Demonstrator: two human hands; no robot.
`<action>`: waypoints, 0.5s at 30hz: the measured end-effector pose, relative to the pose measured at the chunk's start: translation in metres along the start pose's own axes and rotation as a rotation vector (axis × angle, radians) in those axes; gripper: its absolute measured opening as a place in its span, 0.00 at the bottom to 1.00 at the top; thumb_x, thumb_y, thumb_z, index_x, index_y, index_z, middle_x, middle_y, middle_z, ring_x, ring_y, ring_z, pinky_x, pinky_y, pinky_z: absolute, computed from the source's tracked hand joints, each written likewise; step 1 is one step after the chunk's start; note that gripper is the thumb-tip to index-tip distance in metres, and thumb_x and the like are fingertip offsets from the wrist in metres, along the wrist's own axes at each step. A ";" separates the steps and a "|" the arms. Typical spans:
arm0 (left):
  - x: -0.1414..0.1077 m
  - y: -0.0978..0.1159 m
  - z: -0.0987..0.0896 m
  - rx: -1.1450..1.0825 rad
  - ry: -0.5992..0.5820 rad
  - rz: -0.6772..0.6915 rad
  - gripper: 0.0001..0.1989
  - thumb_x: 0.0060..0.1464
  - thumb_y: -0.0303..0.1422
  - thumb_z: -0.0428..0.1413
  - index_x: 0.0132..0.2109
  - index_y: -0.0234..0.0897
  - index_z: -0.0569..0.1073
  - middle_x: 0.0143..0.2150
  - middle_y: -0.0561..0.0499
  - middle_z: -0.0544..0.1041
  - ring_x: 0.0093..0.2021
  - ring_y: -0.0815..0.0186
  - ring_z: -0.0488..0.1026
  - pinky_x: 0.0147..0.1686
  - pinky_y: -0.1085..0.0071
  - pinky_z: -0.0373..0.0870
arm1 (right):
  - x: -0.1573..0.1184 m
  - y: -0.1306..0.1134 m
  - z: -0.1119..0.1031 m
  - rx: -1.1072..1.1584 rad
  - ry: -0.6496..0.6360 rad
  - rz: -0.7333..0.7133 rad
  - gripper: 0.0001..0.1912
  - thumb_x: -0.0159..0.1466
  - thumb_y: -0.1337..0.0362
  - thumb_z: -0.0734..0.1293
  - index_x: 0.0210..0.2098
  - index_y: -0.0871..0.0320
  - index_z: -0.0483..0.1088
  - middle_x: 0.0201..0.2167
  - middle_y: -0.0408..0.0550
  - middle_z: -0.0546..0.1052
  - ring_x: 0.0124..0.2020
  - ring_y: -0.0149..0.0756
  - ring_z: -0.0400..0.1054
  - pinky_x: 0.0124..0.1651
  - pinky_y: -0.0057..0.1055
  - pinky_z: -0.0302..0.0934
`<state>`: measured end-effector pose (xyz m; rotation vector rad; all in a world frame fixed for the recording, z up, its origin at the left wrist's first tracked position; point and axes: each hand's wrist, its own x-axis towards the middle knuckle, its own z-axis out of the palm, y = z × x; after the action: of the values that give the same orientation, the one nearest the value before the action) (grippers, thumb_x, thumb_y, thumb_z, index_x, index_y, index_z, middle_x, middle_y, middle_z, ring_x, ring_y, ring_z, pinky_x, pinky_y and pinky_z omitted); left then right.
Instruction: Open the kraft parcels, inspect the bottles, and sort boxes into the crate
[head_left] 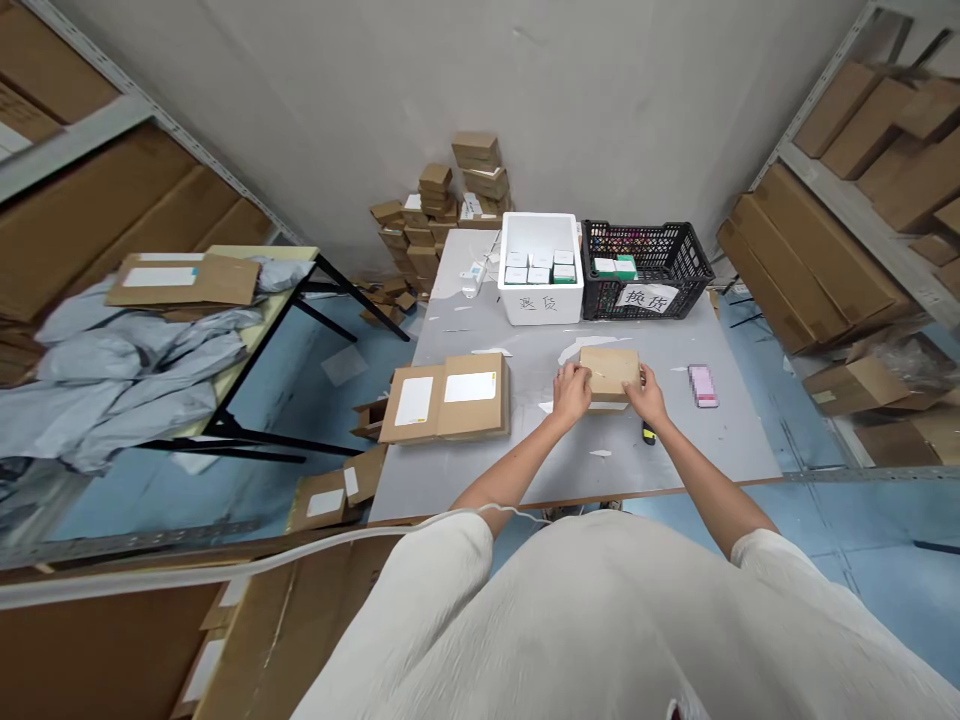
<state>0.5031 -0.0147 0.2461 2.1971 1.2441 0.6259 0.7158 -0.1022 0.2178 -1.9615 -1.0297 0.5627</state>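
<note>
1 box [609, 372], gripped by left hand [571, 393], right hand [646, 397]; table [442, 477]

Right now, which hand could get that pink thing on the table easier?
Probably the right hand: it's at the side of the cardboard box nearer the pink thing. The left hand is at the box's other side. Both are on the box, though.
</note>
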 end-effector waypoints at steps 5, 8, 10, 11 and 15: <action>-0.004 0.015 -0.008 0.019 -0.135 0.188 0.21 0.62 0.21 0.54 0.57 0.44 0.79 0.60 0.42 0.75 0.61 0.51 0.72 0.59 0.55 0.72 | -0.002 0.002 0.004 0.031 0.067 0.017 0.36 0.63 0.43 0.67 0.62 0.60 0.73 0.60 0.65 0.77 0.54 0.52 0.75 0.63 0.48 0.68; -0.006 0.028 -0.005 -0.009 -0.251 0.321 0.22 0.65 0.24 0.51 0.61 0.44 0.77 0.61 0.42 0.76 0.62 0.53 0.72 0.62 0.54 0.72 | -0.001 0.001 0.006 0.034 0.089 0.004 0.35 0.70 0.41 0.57 0.59 0.61 0.76 0.58 0.64 0.79 0.55 0.50 0.74 0.64 0.47 0.66; -0.006 0.034 -0.001 -0.002 -0.286 0.362 0.22 0.67 0.27 0.50 0.64 0.43 0.75 0.63 0.42 0.75 0.63 0.53 0.72 0.64 0.54 0.71 | 0.002 -0.001 0.007 0.020 0.078 -0.013 0.37 0.74 0.40 0.50 0.57 0.58 0.78 0.57 0.61 0.80 0.59 0.49 0.72 0.67 0.47 0.63; -0.006 0.036 0.001 0.011 -0.284 0.362 0.22 0.69 0.29 0.50 0.66 0.43 0.74 0.63 0.41 0.75 0.64 0.52 0.72 0.64 0.53 0.70 | 0.004 -0.003 0.007 0.015 0.067 -0.016 0.38 0.75 0.40 0.47 0.57 0.57 0.78 0.56 0.60 0.81 0.60 0.49 0.71 0.68 0.47 0.62; -0.003 0.034 -0.001 0.097 -0.188 0.241 0.23 0.73 0.38 0.51 0.70 0.41 0.69 0.63 0.38 0.75 0.64 0.48 0.71 0.64 0.51 0.67 | 0.009 -0.016 0.016 0.053 -0.004 -0.046 0.41 0.76 0.36 0.47 0.59 0.56 0.78 0.58 0.58 0.80 0.61 0.47 0.71 0.68 0.46 0.62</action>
<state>0.5222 -0.0318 0.2679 2.4459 0.9400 0.4456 0.7027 -0.0820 0.2226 -1.8859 -1.0493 0.5631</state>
